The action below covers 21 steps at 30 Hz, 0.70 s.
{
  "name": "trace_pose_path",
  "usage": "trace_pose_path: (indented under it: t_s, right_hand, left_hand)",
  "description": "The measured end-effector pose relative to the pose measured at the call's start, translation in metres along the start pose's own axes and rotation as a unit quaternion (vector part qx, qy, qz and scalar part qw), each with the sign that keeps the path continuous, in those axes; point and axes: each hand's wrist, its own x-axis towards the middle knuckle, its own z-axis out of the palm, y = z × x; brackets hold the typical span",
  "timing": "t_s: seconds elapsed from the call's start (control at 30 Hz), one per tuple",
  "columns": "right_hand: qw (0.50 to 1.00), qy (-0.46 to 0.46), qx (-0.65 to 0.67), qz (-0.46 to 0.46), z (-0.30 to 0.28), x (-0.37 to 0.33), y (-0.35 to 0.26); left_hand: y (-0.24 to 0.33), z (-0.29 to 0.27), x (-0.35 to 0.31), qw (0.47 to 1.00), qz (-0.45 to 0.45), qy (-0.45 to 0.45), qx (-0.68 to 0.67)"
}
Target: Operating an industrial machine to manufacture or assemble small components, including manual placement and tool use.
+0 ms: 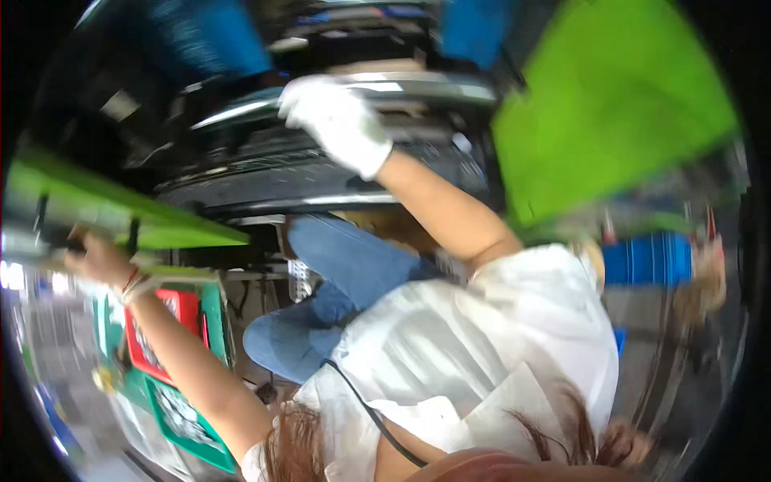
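Note:
My right hand (341, 128), in a white glove, reaches across the dark machine bed (265, 181) in front of me. Its fingers stretch left near a shiny metal bar (418, 87); whether they touch it cannot be told. Nothing shows in them. Out to the far left is my left hand (103, 259), bare, with a red cord and a pale band at the wrist. It is beside the end of a green panel (173, 223), close to a small dark thing (78, 238). Blur hides whether its fingers hold that.
Under my left forearm lie a red tray (186, 309) and a green tray (173, 414) holding small pale pieces. A large green panel (610, 104) rises at the right. Blue bins (213, 36) stand at the back, and a blue container (649, 259) is at the right.

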Motion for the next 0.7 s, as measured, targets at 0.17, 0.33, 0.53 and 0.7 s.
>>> trace_pose_path:
  t_s: [0.17, 0.33, 0.53, 0.7]
  right_hand:
    - [0.889, -0.129, 0.011, 0.439, -0.123, -0.211, -0.161]
    - [0.573, -0.023, -0.335, 0.748, -0.240, -0.422, -0.295]
    - [0.022, 0.083, -0.429, 0.899, -0.262, -0.610, -0.389]
    - [0.051, -0.011, -0.251, 0.967, -0.268, -0.675, -0.374]
  left_hand:
    - [0.009, -0.003, 0.009, 0.921, -0.112, -0.139, -0.346]
    - [0.040, -0.023, 0.000, 0.964, -0.133, -0.090, -0.213]
    - [0.047, -0.013, -0.006, 0.969, -0.039, -0.060, -0.237]
    - [0.023, -0.009, 0.011, 0.973, -0.014, -0.043, -0.226]
